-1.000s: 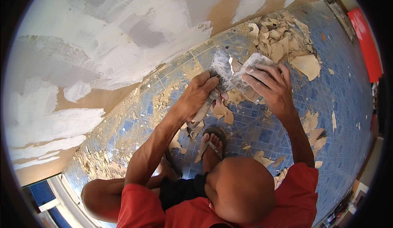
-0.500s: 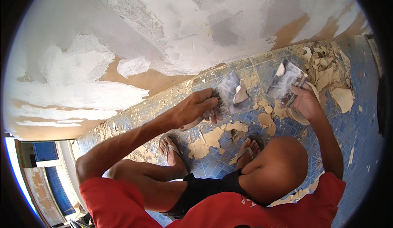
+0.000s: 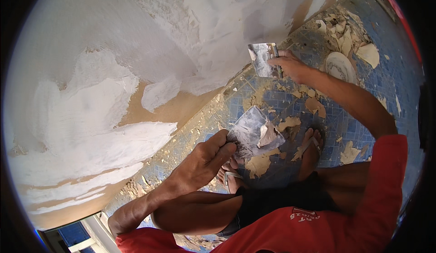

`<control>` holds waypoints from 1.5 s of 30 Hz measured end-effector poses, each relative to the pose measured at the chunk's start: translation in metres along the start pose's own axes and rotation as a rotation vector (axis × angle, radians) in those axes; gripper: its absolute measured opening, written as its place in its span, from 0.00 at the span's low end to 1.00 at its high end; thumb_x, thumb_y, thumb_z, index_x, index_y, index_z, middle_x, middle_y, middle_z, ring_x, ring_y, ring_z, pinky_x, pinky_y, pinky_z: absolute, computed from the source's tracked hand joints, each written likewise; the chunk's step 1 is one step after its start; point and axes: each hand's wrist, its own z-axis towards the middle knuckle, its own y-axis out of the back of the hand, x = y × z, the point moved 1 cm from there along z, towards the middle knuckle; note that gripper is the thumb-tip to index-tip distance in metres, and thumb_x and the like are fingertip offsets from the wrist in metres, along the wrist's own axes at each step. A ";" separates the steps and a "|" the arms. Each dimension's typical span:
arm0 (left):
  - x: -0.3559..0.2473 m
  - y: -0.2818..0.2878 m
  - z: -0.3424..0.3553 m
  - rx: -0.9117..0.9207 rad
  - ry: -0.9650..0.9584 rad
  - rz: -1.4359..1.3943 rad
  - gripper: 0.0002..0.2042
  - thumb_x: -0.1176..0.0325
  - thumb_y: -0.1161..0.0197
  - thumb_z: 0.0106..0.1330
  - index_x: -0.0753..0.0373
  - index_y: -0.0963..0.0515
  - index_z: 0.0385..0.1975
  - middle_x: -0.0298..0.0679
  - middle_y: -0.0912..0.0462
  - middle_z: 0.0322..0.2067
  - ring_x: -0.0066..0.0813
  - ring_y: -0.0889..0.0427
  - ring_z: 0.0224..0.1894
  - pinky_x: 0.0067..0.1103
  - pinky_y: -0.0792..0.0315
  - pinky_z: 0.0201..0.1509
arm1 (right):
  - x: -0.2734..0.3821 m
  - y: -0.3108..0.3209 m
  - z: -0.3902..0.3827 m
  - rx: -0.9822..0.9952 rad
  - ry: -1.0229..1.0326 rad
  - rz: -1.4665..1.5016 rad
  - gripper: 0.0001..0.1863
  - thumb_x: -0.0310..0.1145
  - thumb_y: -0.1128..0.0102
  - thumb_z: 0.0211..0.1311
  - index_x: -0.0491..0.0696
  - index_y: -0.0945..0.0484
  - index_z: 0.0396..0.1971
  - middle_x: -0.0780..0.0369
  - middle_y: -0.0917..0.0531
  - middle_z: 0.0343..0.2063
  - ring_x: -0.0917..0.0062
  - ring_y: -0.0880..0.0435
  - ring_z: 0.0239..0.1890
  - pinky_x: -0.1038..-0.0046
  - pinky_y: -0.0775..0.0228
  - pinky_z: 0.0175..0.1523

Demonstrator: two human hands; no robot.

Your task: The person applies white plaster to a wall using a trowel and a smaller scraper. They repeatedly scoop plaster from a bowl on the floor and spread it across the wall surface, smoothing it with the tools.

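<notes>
My left hand [image 3: 196, 166] is closed on the edge of a flat metal putty spreader [image 3: 247, 130], held tilted above the floor. A lump of pale putty [image 3: 269, 135] sits on its smeared face. Farther off and to the right, my right hand [image 3: 290, 67] grips a second putty spreader [image 3: 262, 61] by its dark back edge; its blade carries white smears and points toward the wall. It appears close to the wall's lower part, but whether it touches cannot be told. The wall [image 3: 86, 94] bears white and grey putty, with bare brown patches [image 3: 159, 108].
Scraps and crumbs of peeled coating lie over the blue tiled floor [image 3: 277, 98], thickest along the wall's foot. A heap of flakes [image 3: 347, 35] is at the far right, beside a round whitish container [image 3: 340, 67]. My sandalled feet [image 3: 312, 148] are below my hands.
My right hand has swung its spreader left and away toward the wall. My left hand, with the putty-laden spreader, sits lower in view. The view has turned, and the round container is now uncovered.
</notes>
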 end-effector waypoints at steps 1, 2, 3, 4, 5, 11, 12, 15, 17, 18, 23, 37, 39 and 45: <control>-0.003 0.000 -0.002 0.015 -0.030 -0.012 0.12 0.63 0.55 0.83 0.68 0.32 0.45 0.44 0.16 0.34 0.28 0.12 0.32 0.22 0.20 0.30 | -0.017 -0.015 -0.006 -0.106 0.006 0.081 0.17 0.39 0.37 0.68 0.44 0.21 0.49 0.64 0.17 0.38 0.75 0.16 0.36 0.69 0.20 0.41; -0.006 -0.001 0.001 0.045 -0.099 -0.059 0.12 0.64 0.55 0.83 0.68 0.32 0.44 0.45 0.17 0.35 0.29 0.13 0.28 0.21 0.22 0.26 | -0.030 -0.032 -0.007 -0.205 0.019 0.169 0.16 0.39 0.37 0.68 0.44 0.21 0.48 0.64 0.17 0.37 0.76 0.17 0.36 0.69 0.21 0.42; -0.010 -0.003 -0.002 0.055 -0.048 -0.054 0.11 0.65 0.55 0.83 0.68 0.32 0.47 0.45 0.18 0.35 0.29 0.14 0.28 0.21 0.23 0.23 | -0.042 -0.049 -0.009 -0.303 0.042 0.255 0.15 0.38 0.37 0.68 0.43 0.20 0.47 0.64 0.17 0.36 0.76 0.18 0.35 0.70 0.22 0.43; -0.013 -0.010 0.000 0.048 -0.116 -0.125 0.11 0.65 0.54 0.83 0.69 0.32 0.49 0.45 0.18 0.35 0.28 0.15 0.27 0.21 0.24 0.22 | -0.050 -0.067 -0.006 -0.392 0.073 0.347 0.14 0.37 0.37 0.68 0.43 0.19 0.46 0.65 0.18 0.35 0.77 0.18 0.35 0.71 0.24 0.44; -0.016 -0.016 0.002 0.044 -0.125 -0.203 0.11 0.65 0.54 0.83 0.69 0.32 0.50 0.45 0.19 0.35 0.27 0.16 0.26 0.21 0.26 0.21 | -0.057 -0.086 -0.004 -0.482 0.103 0.441 0.13 0.36 0.38 0.68 0.43 0.19 0.45 0.65 0.18 0.34 0.78 0.19 0.35 0.72 0.25 0.45; -0.004 -0.021 0.003 0.113 -0.201 -0.095 0.11 0.67 0.52 0.82 0.69 0.31 0.52 0.44 0.17 0.32 0.29 0.16 0.33 0.26 0.22 0.37 | -0.071 -0.166 0.012 -0.718 0.351 0.655 0.08 0.32 0.38 0.70 0.44 0.17 0.42 0.68 0.19 0.32 0.84 0.23 0.34 0.75 0.29 0.40; 0.002 -0.017 -0.004 0.077 -0.214 -0.058 0.11 0.68 0.51 0.82 0.69 0.30 0.52 0.45 0.17 0.33 0.30 0.17 0.34 0.27 0.23 0.40 | -0.069 -0.171 0.012 -0.725 0.259 0.579 0.09 0.31 0.41 0.73 0.42 0.19 0.46 0.66 0.19 0.35 0.83 0.23 0.36 0.74 0.29 0.45; 0.016 0.004 -0.032 -0.069 -0.045 0.036 0.09 0.70 0.49 0.81 0.70 0.28 0.49 0.45 0.16 0.35 0.29 0.17 0.37 0.26 0.24 0.45 | -0.054 -0.189 0.011 -0.793 0.649 0.497 0.11 0.25 0.49 0.73 0.39 0.25 0.51 0.61 0.20 0.39 0.78 0.25 0.42 0.71 0.30 0.50; 0.023 0.014 -0.048 -0.197 0.000 -0.050 0.09 0.73 0.50 0.80 0.72 0.27 0.49 0.45 0.15 0.37 0.28 0.17 0.37 0.25 0.25 0.46 | -0.048 -0.198 0.017 -0.900 0.645 0.339 0.15 0.21 0.50 0.71 0.40 0.27 0.56 0.59 0.26 0.42 0.74 0.27 0.43 0.71 0.33 0.52; 0.024 0.018 -0.054 -0.253 0.008 -0.059 0.09 0.73 0.50 0.80 0.72 0.27 0.50 0.45 0.15 0.37 0.28 0.17 0.38 0.25 0.24 0.46 | -0.045 -0.202 0.020 -0.973 0.680 0.283 0.19 0.19 0.50 0.70 0.40 0.28 0.59 0.59 0.27 0.42 0.74 0.27 0.43 0.71 0.32 0.50; 0.021 0.022 -0.078 -0.516 -0.093 -0.055 0.14 0.65 0.49 0.80 0.72 0.28 0.51 0.51 0.13 0.34 0.33 0.14 0.32 0.25 0.22 0.39 | -0.030 -0.227 0.045 -1.026 0.578 0.203 0.36 0.12 0.44 0.60 0.45 0.35 0.71 0.58 0.28 0.50 0.69 0.25 0.48 0.71 0.27 0.44; 0.013 0.021 -0.085 -0.615 -0.139 -0.007 0.15 0.61 0.46 0.78 0.70 0.26 0.48 0.51 0.13 0.31 0.34 0.14 0.29 0.25 0.22 0.35 | -0.040 -0.241 0.031 -0.861 0.573 0.409 0.43 0.10 0.43 0.55 0.50 0.37 0.74 0.55 0.30 0.54 0.64 0.26 0.51 0.67 0.26 0.48; 0.013 0.021 -0.085 -0.613 -0.136 -0.005 0.16 0.60 0.46 0.79 0.71 0.26 0.49 0.51 0.13 0.31 0.34 0.13 0.29 0.25 0.22 0.35 | -0.030 -0.232 0.041 -0.947 0.621 0.270 0.43 0.11 0.43 0.57 0.50 0.38 0.74 0.56 0.30 0.54 0.65 0.27 0.49 0.67 0.26 0.46; 0.012 0.024 -0.081 -0.601 -0.139 0.002 0.17 0.60 0.46 0.79 0.71 0.27 0.50 0.51 0.13 0.32 0.34 0.13 0.29 0.24 0.21 0.35 | -0.015 -0.261 0.028 -1.091 0.719 -0.057 0.40 0.09 0.47 0.58 0.52 0.32 0.72 0.60 0.28 0.52 0.70 0.28 0.49 0.71 0.28 0.46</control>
